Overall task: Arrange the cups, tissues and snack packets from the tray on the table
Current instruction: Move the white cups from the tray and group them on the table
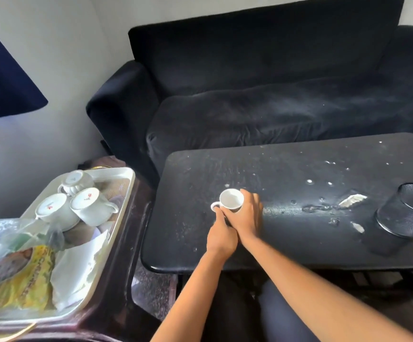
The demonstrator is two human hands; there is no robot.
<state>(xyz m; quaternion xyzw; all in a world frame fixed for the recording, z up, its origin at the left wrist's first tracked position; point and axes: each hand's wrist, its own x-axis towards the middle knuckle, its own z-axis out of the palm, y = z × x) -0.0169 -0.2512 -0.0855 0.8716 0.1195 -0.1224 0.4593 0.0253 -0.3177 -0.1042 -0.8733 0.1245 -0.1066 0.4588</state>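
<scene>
You are setting the first cup (231,199) upright on the dark surface (287,245). Your right hand (246,214) curls around its side; your left hand (221,236) grips near the handle. Next, let go and reach left to the tray (121,172), where three cups (77,201), tissues (77,265) and snack packets (15,275) wait.

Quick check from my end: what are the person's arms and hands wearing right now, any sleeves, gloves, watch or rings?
Both forearms are bare up to the frame edge; no sleeves show. The left hand and right hand have no gloves. No watch or bracelet shows on either wrist, and no rings show on the visible fingers, though some fingers are hidden. Dark trousers show below the arms.
</scene>
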